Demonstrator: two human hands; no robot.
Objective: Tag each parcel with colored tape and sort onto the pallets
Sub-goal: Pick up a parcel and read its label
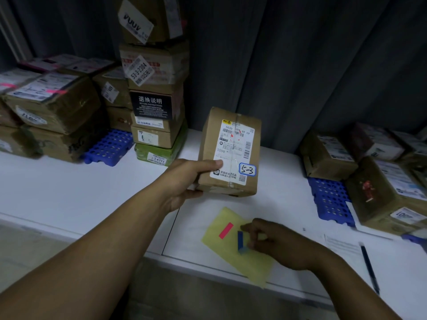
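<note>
Your left hand [184, 181] grips the parcel [211, 139], a brown carton with a white shipping label and a blue-ringed "5-3": thumb on the label face, fingers curled beneath. It is held over the white table [69, 181], label tilted toward you, long axis pointing away from you. Your right hand [275, 241] pinches a blue tape strip [240, 239] at the yellow sheet [249, 266], beside a pink strip [226, 230]

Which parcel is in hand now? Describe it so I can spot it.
Look at the white table, in the gap between the left pallet and right pallet. The left hand holds one brown parcel beyond the yellow sheet, where the right hand pinches blue tape. Unlike the stacked parcels, it bears a blue-edged sticker reading 5-3.
</note>
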